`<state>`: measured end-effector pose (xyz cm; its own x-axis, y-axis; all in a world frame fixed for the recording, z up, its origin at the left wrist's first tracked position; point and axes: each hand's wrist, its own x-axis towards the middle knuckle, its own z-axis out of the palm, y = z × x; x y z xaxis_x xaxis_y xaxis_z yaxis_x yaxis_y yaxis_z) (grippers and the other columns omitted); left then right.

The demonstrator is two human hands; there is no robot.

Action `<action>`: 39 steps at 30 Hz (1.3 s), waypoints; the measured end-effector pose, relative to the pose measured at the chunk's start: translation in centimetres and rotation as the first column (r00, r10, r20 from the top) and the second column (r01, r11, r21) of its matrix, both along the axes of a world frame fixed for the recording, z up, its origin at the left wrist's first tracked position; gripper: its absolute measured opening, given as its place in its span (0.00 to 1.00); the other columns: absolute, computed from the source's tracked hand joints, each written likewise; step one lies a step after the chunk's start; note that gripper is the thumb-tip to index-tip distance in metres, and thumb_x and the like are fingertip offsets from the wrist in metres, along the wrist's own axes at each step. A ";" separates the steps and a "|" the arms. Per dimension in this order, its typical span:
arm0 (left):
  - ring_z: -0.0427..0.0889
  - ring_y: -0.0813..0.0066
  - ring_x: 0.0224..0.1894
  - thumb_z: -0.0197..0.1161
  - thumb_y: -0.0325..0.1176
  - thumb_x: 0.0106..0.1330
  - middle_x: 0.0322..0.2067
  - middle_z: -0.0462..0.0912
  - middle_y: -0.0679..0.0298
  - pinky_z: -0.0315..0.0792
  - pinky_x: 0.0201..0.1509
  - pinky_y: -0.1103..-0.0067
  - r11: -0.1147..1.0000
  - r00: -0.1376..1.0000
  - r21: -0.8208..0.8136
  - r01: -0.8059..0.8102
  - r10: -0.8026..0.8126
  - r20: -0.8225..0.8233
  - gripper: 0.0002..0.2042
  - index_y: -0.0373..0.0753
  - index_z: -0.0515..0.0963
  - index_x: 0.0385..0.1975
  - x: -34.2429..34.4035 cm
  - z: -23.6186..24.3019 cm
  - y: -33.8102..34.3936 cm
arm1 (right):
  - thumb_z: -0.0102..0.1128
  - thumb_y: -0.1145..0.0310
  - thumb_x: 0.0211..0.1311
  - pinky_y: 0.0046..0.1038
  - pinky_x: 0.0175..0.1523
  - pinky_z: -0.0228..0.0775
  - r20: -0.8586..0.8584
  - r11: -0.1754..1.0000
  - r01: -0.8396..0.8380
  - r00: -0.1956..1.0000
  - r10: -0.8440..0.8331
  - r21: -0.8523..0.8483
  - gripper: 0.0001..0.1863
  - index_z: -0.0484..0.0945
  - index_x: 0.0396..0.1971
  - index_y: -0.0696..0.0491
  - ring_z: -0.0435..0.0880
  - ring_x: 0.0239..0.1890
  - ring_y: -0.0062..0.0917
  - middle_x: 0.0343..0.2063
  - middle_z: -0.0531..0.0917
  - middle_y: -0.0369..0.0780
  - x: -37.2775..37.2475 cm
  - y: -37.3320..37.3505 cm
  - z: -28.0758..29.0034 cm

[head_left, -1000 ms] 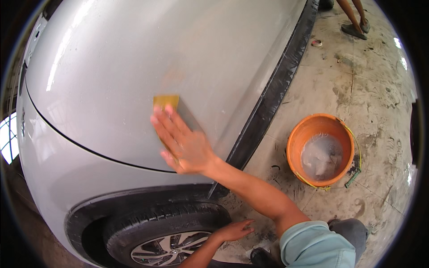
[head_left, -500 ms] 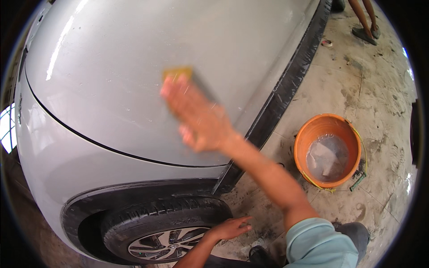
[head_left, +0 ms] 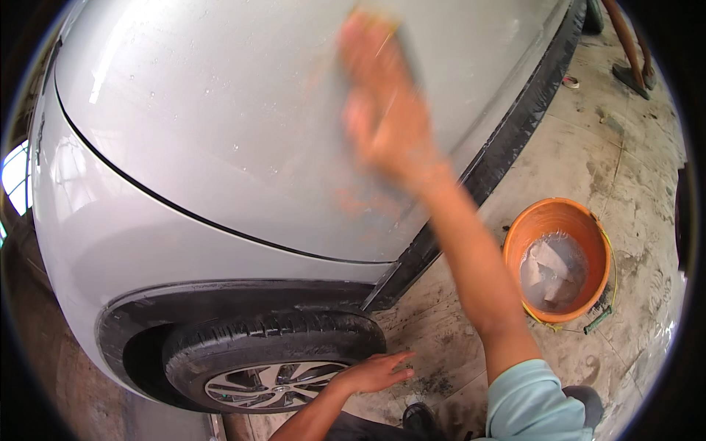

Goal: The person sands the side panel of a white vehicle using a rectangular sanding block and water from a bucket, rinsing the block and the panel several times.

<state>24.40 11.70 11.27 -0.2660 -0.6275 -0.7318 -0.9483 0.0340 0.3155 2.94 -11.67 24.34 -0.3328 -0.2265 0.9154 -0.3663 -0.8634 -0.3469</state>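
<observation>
Pad (head_left: 382,19), yellow-edged and blurred, is held by the right hand (head_left: 390,110) under its outstretched fingers, against the silver car panel (head_left: 243,103); well apart from the pad, the left hand (head_left: 370,373), empty and loosely open, is held near the wheel (head_left: 268,384).

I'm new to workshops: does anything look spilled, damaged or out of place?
Two small things: dark smudges stain the pale floor right of the left hand, and a small ring-shaped item lies loose near another person's feet, as if dropped.
</observation>
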 end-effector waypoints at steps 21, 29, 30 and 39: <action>0.77 0.51 0.55 0.51 0.52 0.71 0.56 0.74 0.47 0.70 0.58 0.67 0.998 0.997 -0.030 0.055 -0.056 -0.057 0.29 0.41 0.60 0.67 -0.2 -1.9 -0.8 | 0.52 0.66 0.53 0.37 0.58 0.72 0.116 0.985 0.089 0.991 -0.072 -0.148 0.41 0.53 0.70 0.46 0.57 0.71 0.33 0.70 0.57 0.39 6.6 2.0 1.0; 0.77 0.52 0.54 0.51 0.53 0.70 0.55 0.75 0.45 0.69 0.58 0.68 0.999 0.995 -0.053 -0.002 -0.004 -0.102 0.30 0.40 0.61 0.66 -0.4 0.3 -1.0 | 0.50 0.63 0.58 0.35 0.52 0.76 -0.249 0.708 0.093 0.961 0.120 0.700 0.33 0.62 0.65 0.52 0.65 0.67 0.32 0.66 0.64 0.45 -6.0 -1.0 8.0; 0.77 0.51 0.54 0.51 0.53 0.70 0.55 0.74 0.45 0.69 0.58 0.68 0.996 0.991 -0.088 0.022 -0.033 -0.132 0.31 0.40 0.61 0.66 -0.4 0.2 -0.8 | 0.51 0.63 0.57 0.35 0.51 0.76 -0.172 0.831 0.088 0.985 0.010 0.549 0.33 0.63 0.65 0.53 0.66 0.66 0.32 0.66 0.65 0.45 -3.3 -0.8 6.7; 0.77 0.53 0.55 0.50 0.54 0.70 0.56 0.74 0.45 0.69 0.57 0.68 0.999 0.999 0.008 -0.034 0.035 -0.018 0.31 0.41 0.60 0.67 0.0 -0.1 -0.6 | 0.49 0.61 0.57 0.36 0.50 0.76 0.050 0.972 0.227 0.972 -0.230 0.061 0.33 0.64 0.66 0.46 0.69 0.64 0.36 0.64 0.68 0.42 -1.2 -2.1 5.3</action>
<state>24.39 11.05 11.18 -0.2574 -0.6310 -0.7318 -0.9431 -0.0010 0.3326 1.73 -13.77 29.65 -0.4323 -0.1878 0.8820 -0.5301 -0.7383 -0.4170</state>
